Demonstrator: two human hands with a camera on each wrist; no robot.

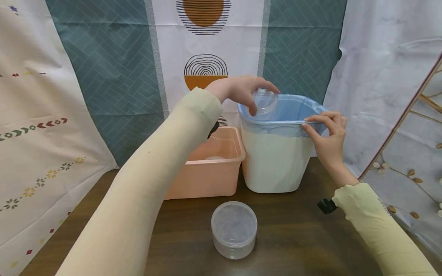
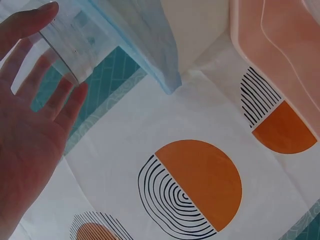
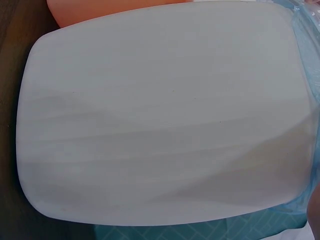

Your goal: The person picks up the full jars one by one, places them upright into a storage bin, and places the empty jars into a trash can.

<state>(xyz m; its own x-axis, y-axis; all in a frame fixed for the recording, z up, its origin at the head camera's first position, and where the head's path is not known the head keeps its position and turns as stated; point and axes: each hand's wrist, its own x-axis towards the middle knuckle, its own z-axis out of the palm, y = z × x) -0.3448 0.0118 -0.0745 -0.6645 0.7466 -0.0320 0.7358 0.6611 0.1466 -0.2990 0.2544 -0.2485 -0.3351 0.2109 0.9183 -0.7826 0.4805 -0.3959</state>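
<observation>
A: Left hand (image 1: 241, 92)?
B: Curled over a clear plastic container (image 1: 264, 101), fingers on top and thumb below, held tipped above the open mouth of the white bin (image 1: 276, 161). From the left wrist view, fingertips (image 2: 70, 100) wrapped round the same clear container (image 2: 65, 45), blue liner edge (image 2: 150, 55) just beside.

A: Right hand (image 1: 328, 140)?
B: Pinching the bin's right rim, thumb and forefinger closed on the folded blue liner (image 1: 293, 111). Nothing else held.

A: Right wrist view?
B: Only the bin's white wall (image 3: 160, 115) filling the frame; hand hardly visible there.

A: Surface?
B: Dark wooden table (image 1: 304, 237). Peach plastic tub (image 1: 210, 168) touching or just beside the bin's left side. Lidded clear round container (image 1: 234, 229) upright in front, well apart from both hands.

A: Room?
B: Patterned curtain (image 1: 114, 69) behind, teal herringbone with orange half-circles; floral cloth (image 1: 407, 184) at right.
</observation>
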